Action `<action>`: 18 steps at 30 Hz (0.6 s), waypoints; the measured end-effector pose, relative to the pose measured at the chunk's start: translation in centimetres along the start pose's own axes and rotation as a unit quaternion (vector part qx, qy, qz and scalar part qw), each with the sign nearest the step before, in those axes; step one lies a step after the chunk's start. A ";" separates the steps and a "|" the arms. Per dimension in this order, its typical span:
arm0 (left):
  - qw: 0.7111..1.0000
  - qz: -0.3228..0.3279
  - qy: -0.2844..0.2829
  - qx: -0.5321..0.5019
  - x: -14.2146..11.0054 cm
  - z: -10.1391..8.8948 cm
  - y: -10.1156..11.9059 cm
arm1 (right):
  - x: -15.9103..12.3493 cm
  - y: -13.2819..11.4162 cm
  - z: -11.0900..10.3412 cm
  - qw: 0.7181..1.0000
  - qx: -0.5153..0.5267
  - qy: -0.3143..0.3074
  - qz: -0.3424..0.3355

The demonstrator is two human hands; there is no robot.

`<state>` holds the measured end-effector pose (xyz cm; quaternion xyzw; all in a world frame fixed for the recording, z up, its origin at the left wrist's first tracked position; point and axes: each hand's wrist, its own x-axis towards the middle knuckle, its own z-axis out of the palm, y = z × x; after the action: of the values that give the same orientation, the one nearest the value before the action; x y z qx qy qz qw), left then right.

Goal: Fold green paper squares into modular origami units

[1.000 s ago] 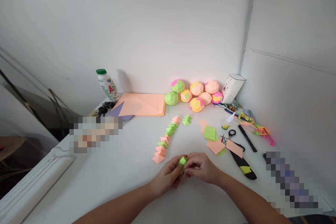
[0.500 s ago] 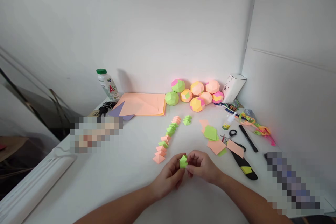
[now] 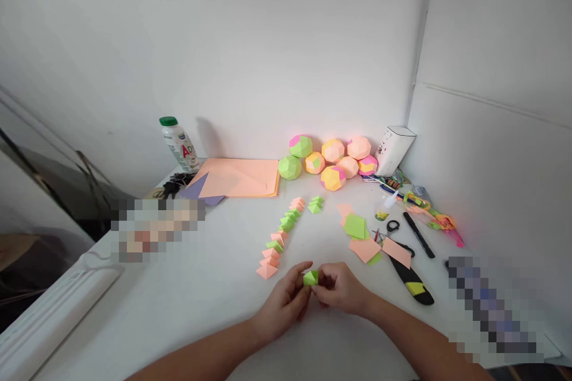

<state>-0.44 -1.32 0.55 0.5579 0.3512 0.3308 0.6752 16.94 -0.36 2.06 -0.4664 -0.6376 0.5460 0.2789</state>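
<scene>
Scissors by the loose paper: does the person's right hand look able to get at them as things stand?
Probably, if it lets go of the green folded piece. The right hand is nearby; a peach sheet partly covers the scissors, but one black loop looks uncovered.

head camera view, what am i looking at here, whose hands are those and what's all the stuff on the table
There is no robot here: a person is working with two bare hands. The camera is worn on their head and looks forward and down, so the left hand and right hand reach in from the bottom. Between them, their fingers hold a small folded green paper piece.

On the white table, just beyond, is a slanting row of folded paper pieces, pink and green. Faceted paper balls sit near the wall, with pink paper sheets to their left. To the right are a small glue bottle and loose paper. Two blurred patches can't be made out.
</scene>
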 end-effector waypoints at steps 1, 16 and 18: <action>1.000 0.008 -0.004 0.011 0.0 0.0 -0.2 | -0.1 0.0 0.1 1.000 -0.016 0.004 -0.005; 0.999 0.009 -0.030 0.022 -0.1 -0.1 0.5 | -0.6 -0.9 -0.8 0.997 -0.052 -0.004 -0.062; 0.999 0.015 -0.047 0.005 -0.1 0.0 0.8 | -0.5 -0.3 -0.4 0.998 -0.008 -0.038 -0.045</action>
<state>-0.51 -1.23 1.35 0.5814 0.3122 0.3129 0.6831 17.46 -0.66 2.51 -0.4184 -0.6727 0.5450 0.2747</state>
